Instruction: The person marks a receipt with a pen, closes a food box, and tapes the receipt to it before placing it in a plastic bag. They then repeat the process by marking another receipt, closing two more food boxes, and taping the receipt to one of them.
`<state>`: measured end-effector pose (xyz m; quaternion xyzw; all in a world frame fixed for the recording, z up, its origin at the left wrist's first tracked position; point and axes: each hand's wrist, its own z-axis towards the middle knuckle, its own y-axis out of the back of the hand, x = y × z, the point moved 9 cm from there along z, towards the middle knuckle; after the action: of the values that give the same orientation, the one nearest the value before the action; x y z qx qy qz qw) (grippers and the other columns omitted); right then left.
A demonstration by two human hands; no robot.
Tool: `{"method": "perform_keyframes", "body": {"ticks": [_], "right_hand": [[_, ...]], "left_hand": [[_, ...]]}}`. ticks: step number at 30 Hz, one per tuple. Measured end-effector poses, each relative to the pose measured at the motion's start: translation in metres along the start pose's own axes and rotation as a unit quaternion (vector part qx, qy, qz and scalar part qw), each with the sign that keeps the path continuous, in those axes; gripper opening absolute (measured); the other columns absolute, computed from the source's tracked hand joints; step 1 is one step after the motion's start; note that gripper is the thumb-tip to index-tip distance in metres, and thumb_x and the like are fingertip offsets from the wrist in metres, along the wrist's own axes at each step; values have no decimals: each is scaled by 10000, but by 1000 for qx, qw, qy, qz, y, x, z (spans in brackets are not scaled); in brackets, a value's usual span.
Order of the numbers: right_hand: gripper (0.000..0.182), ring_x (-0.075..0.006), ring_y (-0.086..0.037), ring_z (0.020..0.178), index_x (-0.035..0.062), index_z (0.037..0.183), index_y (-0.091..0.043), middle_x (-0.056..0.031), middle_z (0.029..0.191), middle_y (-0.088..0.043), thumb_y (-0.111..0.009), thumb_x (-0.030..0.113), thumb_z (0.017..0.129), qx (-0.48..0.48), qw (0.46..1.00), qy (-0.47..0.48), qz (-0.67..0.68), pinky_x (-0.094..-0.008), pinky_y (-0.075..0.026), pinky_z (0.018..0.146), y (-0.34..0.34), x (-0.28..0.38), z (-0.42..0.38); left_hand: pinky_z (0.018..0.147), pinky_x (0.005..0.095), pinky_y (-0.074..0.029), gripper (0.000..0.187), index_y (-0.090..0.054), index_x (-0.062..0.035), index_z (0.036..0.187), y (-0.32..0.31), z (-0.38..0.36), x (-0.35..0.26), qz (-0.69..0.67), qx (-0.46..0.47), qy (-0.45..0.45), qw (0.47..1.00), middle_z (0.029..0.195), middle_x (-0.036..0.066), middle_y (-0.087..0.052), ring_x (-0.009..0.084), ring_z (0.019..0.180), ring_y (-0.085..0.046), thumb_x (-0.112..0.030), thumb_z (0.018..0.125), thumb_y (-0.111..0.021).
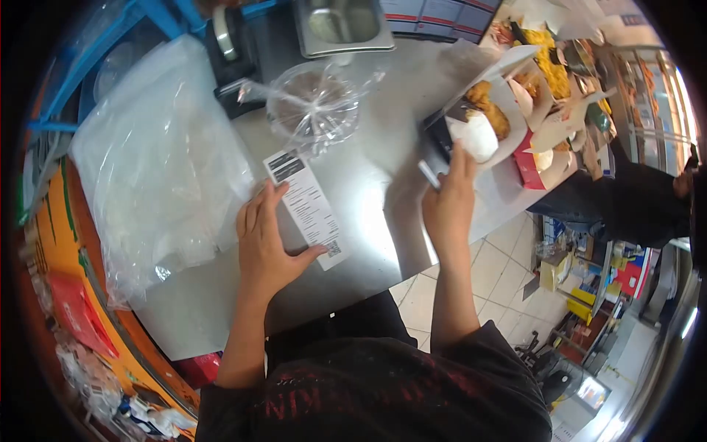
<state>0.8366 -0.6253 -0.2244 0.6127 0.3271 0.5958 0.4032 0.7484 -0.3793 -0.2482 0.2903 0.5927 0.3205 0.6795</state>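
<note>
A printed paper receipt [311, 210] lies on the steel counter [375, 147], dark blocks at its top and a square code near the bottom. My left hand [266, 239] is spread at the receipt's left edge, fingertips and thumb touching it. In my right hand [453, 199] is a white pen [428, 174], its tip pointing up and left. The index finger of that hand reaches to an open takeaway box [508, 107], close to the white rice [477, 137]. Fried chicken [489, 109] lies beside the rice.
Clear plastic bags [166, 169] cover the counter's left side. A plastic-wrapped round bowl [313, 107] and a steel pan [345, 26] are at the back. More open food boxes, one red [529, 168], stand at right. Another person in dark clothes [626, 199] is at far right.
</note>
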Motion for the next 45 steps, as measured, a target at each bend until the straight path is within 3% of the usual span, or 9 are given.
{"method": "perform_keyframes", "body": {"ticks": [5, 6, 10, 12, 14, 19, 23, 27, 45], "right_hand": [[758, -413, -544, 958, -41, 1362, -273, -247, 1255, -395, -567, -61, 663, 73, 994, 36, 75, -424, -480, 762, -10, 30, -35], [709, -385, -540, 1006, -20, 1362, -332, -238, 1268, -421, -444, -149, 674, 63, 989, 34, 130, -382, -469, 794, -9, 40, -45], [348, -222, -541, 843, -47, 1074, -539, -187, 1039, -512, -457, 202, 844, -16, 963, 139, 230, -276, -433, 678, 0, 55, -92], [588, -100, -449, 511, -43, 852, -524, -59, 624, -504, -289, 489, 935, 80, 896, 27, 435, -211, -346, 481, -27, 40, -95], [624, -78, -410, 449, -41, 845, -525, -53, 607, -504, -230, 497, 959, 141, 900, 6, 413, -201, -309, 431, -47, 40, -96], [121, -139, -623, 741, -23, 879, -504, -100, 795, -611, -552, 86, 899, 174, 840, -64, 511, -267, -534, 631, -82, 60, -92], [123, -68, -543, 674, 4, 799, -527, -38, 735, -579, -641, 50, 801, 170, 855, -60, 486, -211, -445, 595, -98, 63, -87], [163, -17, -479, 572, 23, 693, -516, -17, 677, -571, -652, 8, 780, 152, 859, -52, 485, -167, -370, 513, -102, 67, -80], [105, -69, -528, 605, -2, 732, -557, -35, 652, -580, -645, 38, 772, 128, 907, 5, 401, -218, -433, 563, -90, 66, -83]], "left_hand": [[1026, 458, -250, 1087, -262, 22, 1362, -4, 0, -1, 18, -4, -18, 1000, 1318, 111, -464, 335, 1206, -408, -352, 521, -840], [1026, 456, -251, 1070, -280, 8, 1357, -1, -1, -1, 16, -16, -23, 999, 1320, 115, -461, 334, 1207, -408, -348, 517, -840], [1028, 453, -254, 973, -370, -18, 1310, 0, 1, 4, 11, 14, 17, 1000, 1316, 116, -461, 328, 1218, -402, -344, 518, -833], [1030, 444, -260, 838, -472, -53, 1231, -2, -2, 1, 23, 10, -30, 999, 1313, 103, -462, 309, 1236, -391, -358, 531, -818], [1034, 436, -266, 754, -530, -68, 1170, -3, -2, 1, 58, 26, -6, 998, 1313, 81, -465, 284, 1253, -381, -377, 541, -806], [1053, 423, -264, 707, -551, -82, 1153, -3, -2, 0, 26, 17, -2, 1000, 1315, 56, -467, 247, 1270, -371, -365, 554, -798], [1062, 417, -258, 713, -550, -81, 1162, -3, -3, 1, 21, 8, -10, 1000, 1313, 50, -469, 237, 1273, -369, -372, 559, -795], [1068, 417, -252, 721, -549, -75, 1164, -1, -3, 2, 1, 12, -5, 1000, 1313, 49, -468, 234, 1273, -368, -388, 562, -792], [1071, 408, -247, 736, -546, -74, 1168, -3, -4, 2, 11, 15, -9, 1000, 1314, 54, -464, 232, 1276, -362, -368, 542, -799]]}}
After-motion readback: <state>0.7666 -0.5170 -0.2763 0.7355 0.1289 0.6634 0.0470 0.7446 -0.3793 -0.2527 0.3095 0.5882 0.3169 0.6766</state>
